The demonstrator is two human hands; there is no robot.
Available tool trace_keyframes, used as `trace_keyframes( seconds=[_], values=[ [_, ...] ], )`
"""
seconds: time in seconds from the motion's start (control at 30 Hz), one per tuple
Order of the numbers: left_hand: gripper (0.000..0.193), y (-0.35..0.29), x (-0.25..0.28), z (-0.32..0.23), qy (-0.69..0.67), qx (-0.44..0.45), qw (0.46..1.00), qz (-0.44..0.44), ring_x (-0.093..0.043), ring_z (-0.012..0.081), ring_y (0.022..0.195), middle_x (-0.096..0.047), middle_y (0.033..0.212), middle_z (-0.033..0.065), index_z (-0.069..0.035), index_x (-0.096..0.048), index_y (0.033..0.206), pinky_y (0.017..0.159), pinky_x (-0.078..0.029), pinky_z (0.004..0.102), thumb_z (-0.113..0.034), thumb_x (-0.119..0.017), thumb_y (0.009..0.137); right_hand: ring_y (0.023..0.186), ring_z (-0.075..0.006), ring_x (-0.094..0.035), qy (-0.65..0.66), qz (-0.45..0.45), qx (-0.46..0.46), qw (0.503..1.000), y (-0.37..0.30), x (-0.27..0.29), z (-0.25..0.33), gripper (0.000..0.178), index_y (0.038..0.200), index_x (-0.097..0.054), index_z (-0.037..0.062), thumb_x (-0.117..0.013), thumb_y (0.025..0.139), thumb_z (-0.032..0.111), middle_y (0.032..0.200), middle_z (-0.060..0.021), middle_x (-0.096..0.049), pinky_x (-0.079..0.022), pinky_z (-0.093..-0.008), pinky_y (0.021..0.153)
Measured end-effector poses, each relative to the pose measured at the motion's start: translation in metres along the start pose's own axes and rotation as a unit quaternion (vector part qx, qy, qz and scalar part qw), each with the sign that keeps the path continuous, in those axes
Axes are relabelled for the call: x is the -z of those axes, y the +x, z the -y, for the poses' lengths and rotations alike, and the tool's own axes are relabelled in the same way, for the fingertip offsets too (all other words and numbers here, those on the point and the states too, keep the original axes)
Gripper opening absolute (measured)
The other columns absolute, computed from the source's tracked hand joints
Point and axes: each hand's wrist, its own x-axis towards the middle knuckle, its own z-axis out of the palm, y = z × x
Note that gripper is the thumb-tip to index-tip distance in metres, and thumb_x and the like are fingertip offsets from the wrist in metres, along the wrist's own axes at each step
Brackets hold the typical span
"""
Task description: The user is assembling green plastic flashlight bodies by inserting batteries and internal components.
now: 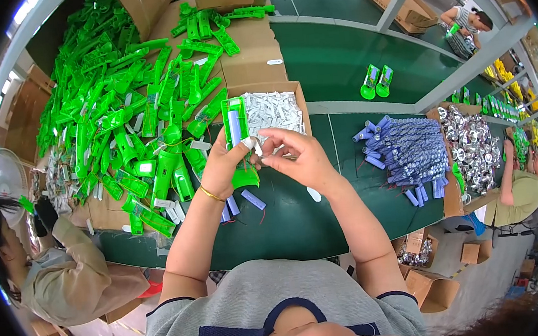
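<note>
My left hand [219, 165] is closed around a green plastic housing [245, 178], held upright over the table. Inside the housing lies a blue cylindrical battery [234, 125]. My right hand [301, 157] is beside it, thumb and fingers pinched on a small white piece [257, 147] close to the left thumb, which has something white at its tip. Just behind the hands stands a cardboard box [302, 101] of small white parts [273, 110]. A few loose blue batteries [253, 199] with thin wires lie on the table near my left wrist.
A large heap of green housings [117, 111] fills the left. To the right are stacked blue batteries [408, 149] and a box of shiny silver parts [468, 144]. Two green assemblies [376, 82] stand on the far green surface. Co-workers sit left [67, 269], right [520, 191] and far right [464, 26].
</note>
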Motion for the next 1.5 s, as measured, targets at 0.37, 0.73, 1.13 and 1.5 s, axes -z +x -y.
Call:
trace_keyframes(
  seconds=[0.37,0.73,1.13,1.5],
  values=[
    [0.041,0.000,-0.018,0.016,0.125,-0.004,0.987,0.104,-0.061,0.0127,0.069,-0.067,0.091,0.0063,-0.006,-0.048,0.132,0.061,-0.054,0.0300,-0.020,-0.064,0.098,0.082,-0.0136,-0.067,-0.064,-0.134,0.025,0.989,-0.009,0.019,-0.017,0.011,0.107,-0.055,0.0000,-0.057,0.101,0.009,0.094,-0.0102,-0.066,-0.054,-0.0279,0.071],
    [0.045,0.031,-0.040,0.035,0.354,-0.118,0.925,0.076,-0.066,0.0141,0.063,-0.069,0.082,0.0091,-0.004,-0.049,0.135,0.059,-0.052,0.0291,-0.022,-0.064,0.096,0.069,-0.0268,-0.067,-0.191,-0.165,0.049,0.966,0.027,0.052,-0.012,0.016,0.101,-0.059,0.0011,-0.068,0.092,0.010,0.080,-0.0135,-0.068,-0.051,-0.0370,0.062],
    [0.057,0.121,-0.045,0.036,0.368,-0.154,0.902,0.163,-0.067,0.0238,0.090,-0.067,0.102,0.0164,-0.006,-0.044,0.140,0.081,-0.054,0.0375,-0.038,-0.062,0.097,0.075,-0.0071,-0.059,-0.176,-0.084,-0.017,0.981,0.102,0.116,-0.057,0.018,0.107,-0.070,0.0009,-0.066,0.096,0.015,0.080,-0.0031,-0.067,-0.048,-0.0245,0.067],
    [0.034,0.005,0.150,-0.097,0.701,-0.072,0.661,-0.259,-0.066,0.0323,0.094,-0.070,0.101,0.0156,-0.003,-0.066,0.116,0.088,-0.053,0.0427,-0.011,-0.068,0.083,0.067,-0.0132,-0.063,-0.369,-0.158,-0.124,0.908,0.154,0.390,-0.242,0.025,0.107,-0.071,0.0027,-0.063,0.097,0.024,0.076,-0.0047,-0.065,-0.051,-0.0279,0.061]
  ],
)
